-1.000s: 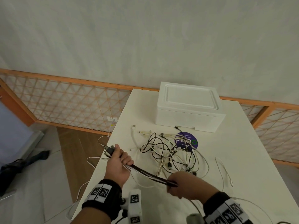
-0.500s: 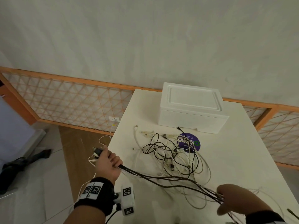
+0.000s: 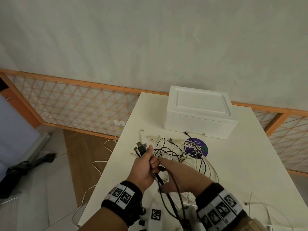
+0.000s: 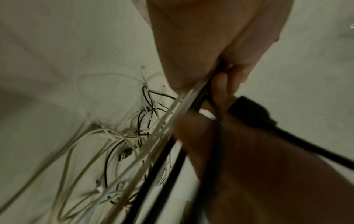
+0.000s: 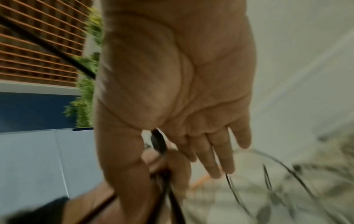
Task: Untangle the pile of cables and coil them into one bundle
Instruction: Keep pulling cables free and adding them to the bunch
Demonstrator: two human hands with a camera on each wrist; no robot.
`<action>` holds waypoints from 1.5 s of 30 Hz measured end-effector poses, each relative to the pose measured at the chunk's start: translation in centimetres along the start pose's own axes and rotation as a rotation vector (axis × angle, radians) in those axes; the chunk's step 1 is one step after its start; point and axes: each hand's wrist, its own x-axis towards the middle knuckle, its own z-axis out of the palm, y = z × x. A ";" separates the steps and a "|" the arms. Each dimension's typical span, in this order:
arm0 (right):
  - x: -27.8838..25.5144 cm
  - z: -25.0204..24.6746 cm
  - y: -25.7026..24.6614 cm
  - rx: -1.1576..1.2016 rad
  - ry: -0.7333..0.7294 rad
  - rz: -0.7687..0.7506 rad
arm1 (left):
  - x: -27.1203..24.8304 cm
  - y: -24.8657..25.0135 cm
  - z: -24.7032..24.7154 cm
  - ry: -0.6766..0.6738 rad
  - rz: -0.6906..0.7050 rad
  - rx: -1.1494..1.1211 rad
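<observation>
My right hand point(image 3: 173, 177) had swung back to my left hand point(image 3: 144, 164), fingers point(image 5: 216, 159) nearly straight, bringing a black plug point(image 3: 161, 168); the left gripped the gathered black-and-white cables point(image 3: 141, 149), one loop formed. The tangled pile point(image 3: 180, 155) stayed on the white counter point(image 3: 241, 164).

Cable pile point(image 3: 182, 156), box point(image 3: 198, 112), sticker point(image 3: 203, 148) — one each

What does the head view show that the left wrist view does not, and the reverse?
Only the head view: the white foam box, the round purple sticker, and dark plug ends sticking out of the left hand. Only the left wrist view: that hand's palm side, its fingers curled round black and white strands. Both: the tangled pile of black and white cables on the white table, and the right hand meeting the left.
</observation>
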 end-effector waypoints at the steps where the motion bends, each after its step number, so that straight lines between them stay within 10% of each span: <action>1: 0.3 0.5 -0.1 0.202 -0.002 0.002 | -0.1 0.0 0.0 -0.015 -0.006 -0.011; 6: -0.1 2.6 1.0 0.915 0.147 0.181 | 0.0 0.6 -1.0 -0.029 -0.015 -0.133; 8: -1.5 1.9 3.2 0.646 0.354 0.205 | 0.3 1.0 -1.7 -0.022 -0.008 -0.149; 13: -8.5 -4.8 7.4 -0.399 0.235 0.641 | 0.9 1.5 -2.5 -0.022 0.005 -0.166; 17: -7.9 -6.9 3.8 -0.089 0.611 0.378 | 1.3 0.7 -1.3 -0.056 -0.003 -0.118; 22: -0.5 0.0 -1.5 0.142 0.099 0.101 | 1.5 -0.7 0.6 0.080 -0.045 -0.120; 34: 0.8 2.9 1.1 -0.202 0.026 0.190 | 1.1 -1.1 -0.6 0.192 -0.048 -0.064; 45: -8.8 -3.5 4.9 -0.401 0.068 0.498 | 3.2 2.7 -5.9 0.474 0.091 -0.281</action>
